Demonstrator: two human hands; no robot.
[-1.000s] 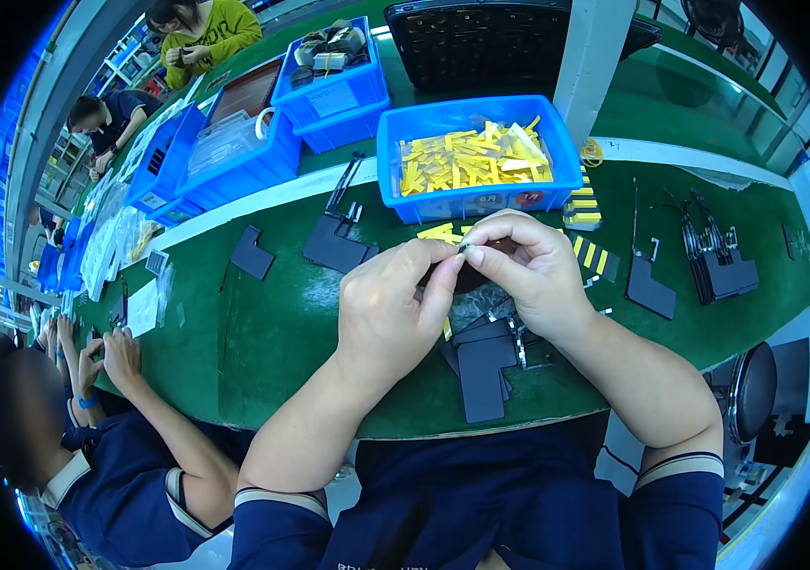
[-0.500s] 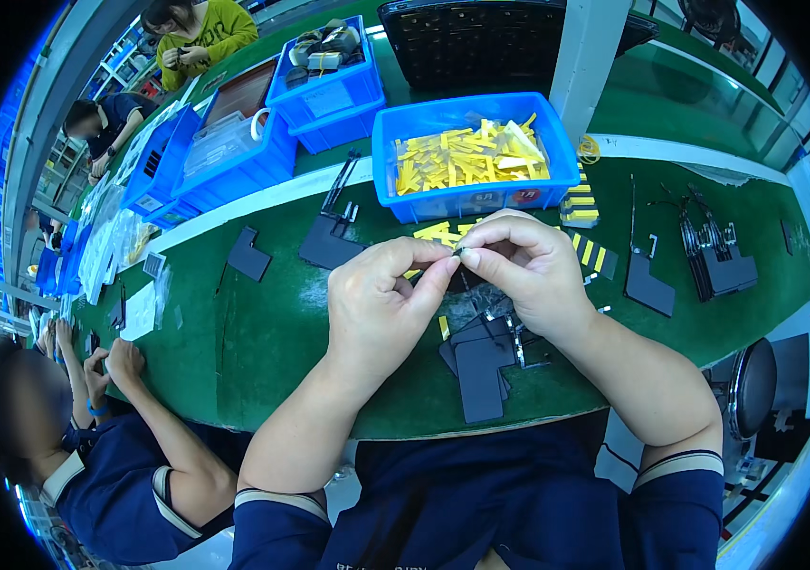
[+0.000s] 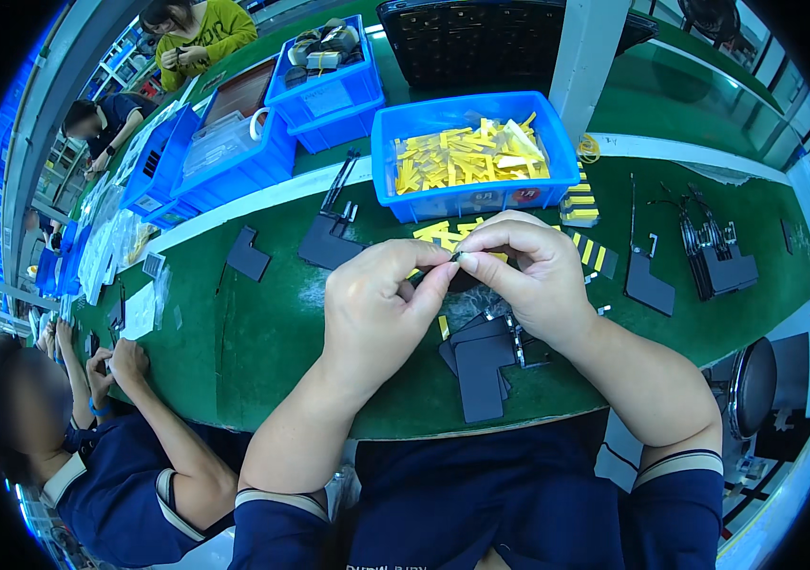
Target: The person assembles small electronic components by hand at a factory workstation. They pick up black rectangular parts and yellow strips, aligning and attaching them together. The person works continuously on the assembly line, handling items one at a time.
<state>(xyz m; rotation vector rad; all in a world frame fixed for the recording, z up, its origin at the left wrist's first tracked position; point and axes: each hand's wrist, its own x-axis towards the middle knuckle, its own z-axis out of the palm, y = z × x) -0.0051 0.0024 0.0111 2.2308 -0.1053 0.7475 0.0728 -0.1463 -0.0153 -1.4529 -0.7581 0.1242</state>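
My left hand (image 3: pixel 390 299) and my right hand (image 3: pixel 533 275) meet above the green bench, thumbs and forefingers pinched together. Between the fingertips is a small dark piece (image 3: pixel 457 256), mostly covered, so its kind cannot be made out. Below my right hand lies a pile of flat black L-shaped parts (image 3: pixel 481 380) with metal ends. Yellow strips (image 3: pixel 438 233) lie just beyond my fingers. Past them stands a blue bin (image 3: pixel 476 201) full of yellow strips and clear film.
More black L-shaped parts lie at left (image 3: pixel 249 255), upper middle (image 3: pixel 329 245) and right (image 3: pixel 650 285), with a bundled stack (image 3: pixel 730 271) farther right. Blue crates (image 3: pixel 276 152) line the back left. A white post (image 3: pixel 587 66) rises behind the bin. A co-worker's hand (image 3: pixel 127 361) works at left.
My left hand has shifted very slightly left, and the fingertips of both hands stay pinched together. The co-worker's hands at left have moved a little.
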